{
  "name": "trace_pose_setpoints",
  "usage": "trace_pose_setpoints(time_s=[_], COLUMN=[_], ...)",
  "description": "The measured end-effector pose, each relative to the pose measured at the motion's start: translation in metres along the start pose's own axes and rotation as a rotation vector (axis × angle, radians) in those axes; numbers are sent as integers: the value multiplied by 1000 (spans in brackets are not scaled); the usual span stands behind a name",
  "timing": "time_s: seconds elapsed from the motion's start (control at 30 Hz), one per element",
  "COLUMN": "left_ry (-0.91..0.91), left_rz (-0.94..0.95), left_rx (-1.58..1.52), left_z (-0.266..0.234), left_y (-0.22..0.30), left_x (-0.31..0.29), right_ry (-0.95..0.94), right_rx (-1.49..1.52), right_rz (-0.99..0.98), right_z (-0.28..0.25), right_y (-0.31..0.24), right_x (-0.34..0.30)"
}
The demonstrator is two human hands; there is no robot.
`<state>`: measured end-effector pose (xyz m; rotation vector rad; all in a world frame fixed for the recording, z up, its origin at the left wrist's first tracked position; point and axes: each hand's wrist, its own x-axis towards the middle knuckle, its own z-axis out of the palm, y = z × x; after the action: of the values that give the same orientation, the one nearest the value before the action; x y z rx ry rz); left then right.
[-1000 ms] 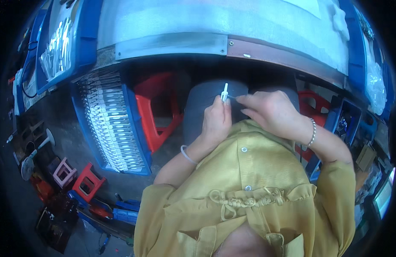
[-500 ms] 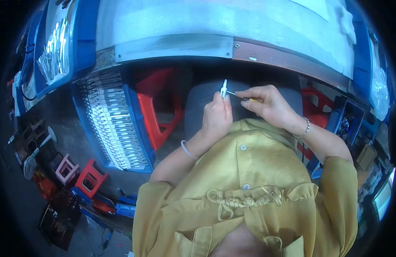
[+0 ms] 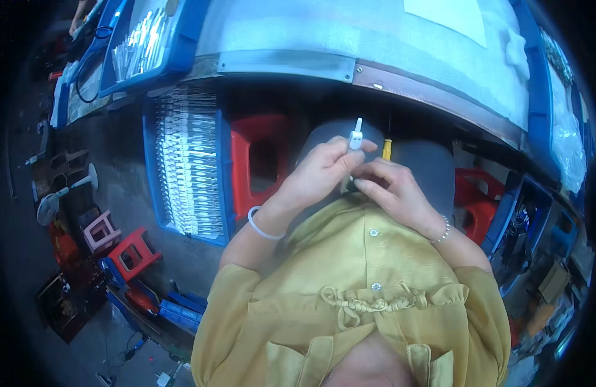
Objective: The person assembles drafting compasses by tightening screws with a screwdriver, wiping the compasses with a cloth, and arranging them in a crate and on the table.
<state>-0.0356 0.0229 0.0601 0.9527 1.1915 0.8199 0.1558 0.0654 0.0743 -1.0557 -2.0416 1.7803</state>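
Note:
My left hand (image 3: 325, 169) is closed round a small white plastic piece (image 3: 355, 138) with a narrow pale tip pointing away from me and small dark spots on its wider part. My right hand (image 3: 396, 193) is just right of it, fingers bent. A yellow-handled screwdriver (image 3: 387, 150) stands out beyond its knuckles, its thin shaft pointing away over my lap. The right thumb and fingertips meet close below the left hand; whether they pinch a further small part cannot be made out. Left of my lap, a blue crate (image 3: 226, 174) holds stacked rows of similar white pieces (image 3: 189, 161).
Ahead is the workbench (image 3: 298, 32) with a metal-edged front. A blue bin (image 3: 187, 48) of slim white parts stands at its left, another blue bin (image 3: 541, 97) at its right. Red stools (image 3: 241, 164) flank my legs. A white fan (image 3: 49, 206) stands far left.
The screwdriver has come away from the white piece and turned from pointing left to pointing away from me. My right hand has moved nearer my body; the left has shifted right with the piece.

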Motion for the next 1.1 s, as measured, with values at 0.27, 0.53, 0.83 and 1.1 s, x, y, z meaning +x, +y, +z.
trace_pose_setpoints(time_s=[0.27, 0.53, 0.83, 1.1], left_ry=[82, 347, 365, 315], left_rz=[-195, 202, 220, 187], left_rx=[-268, 284, 289, 304], left_z=[5, 33, 23, 8], left_y=[0, -19, -16, -13], left_x=[-2, -16, -18, -24], right_ry=[-170, -224, -287, -308], right_rx=[598, 449, 531, 504], right_rz=[310, 317, 403, 421], right_z=[7, 7, 10, 15], right_y=[17, 30, 20, 14], right_x=[15, 14, 25, 33])
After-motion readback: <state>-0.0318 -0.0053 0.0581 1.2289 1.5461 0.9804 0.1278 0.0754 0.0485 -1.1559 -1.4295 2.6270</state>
